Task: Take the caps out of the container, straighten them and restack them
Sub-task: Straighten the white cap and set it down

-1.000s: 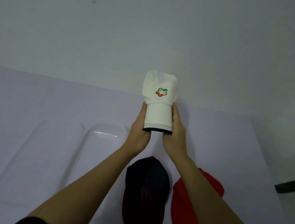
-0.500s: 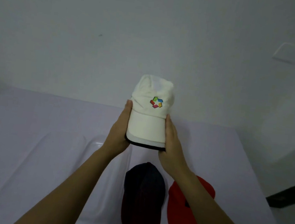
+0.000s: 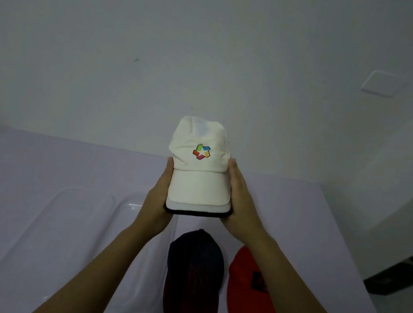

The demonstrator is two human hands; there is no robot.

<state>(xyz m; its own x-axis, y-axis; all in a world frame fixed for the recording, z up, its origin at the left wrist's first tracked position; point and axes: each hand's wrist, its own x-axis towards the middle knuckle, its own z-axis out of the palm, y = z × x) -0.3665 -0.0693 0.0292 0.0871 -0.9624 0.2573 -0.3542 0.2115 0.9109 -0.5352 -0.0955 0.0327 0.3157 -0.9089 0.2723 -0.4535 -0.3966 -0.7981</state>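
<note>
Forearms enter from 7 and 5 o'clock; left hand [image 3: 158, 199] and right hand [image 3: 243, 204], thumbs toward 12, grip opposite brim edges of white cap [image 3: 198, 183].

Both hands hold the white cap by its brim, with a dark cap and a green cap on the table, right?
No: beside the dark cap lies a red cap, not green. The head view shows it; the left hand and right hand do hold the white cap by its brim.
</note>
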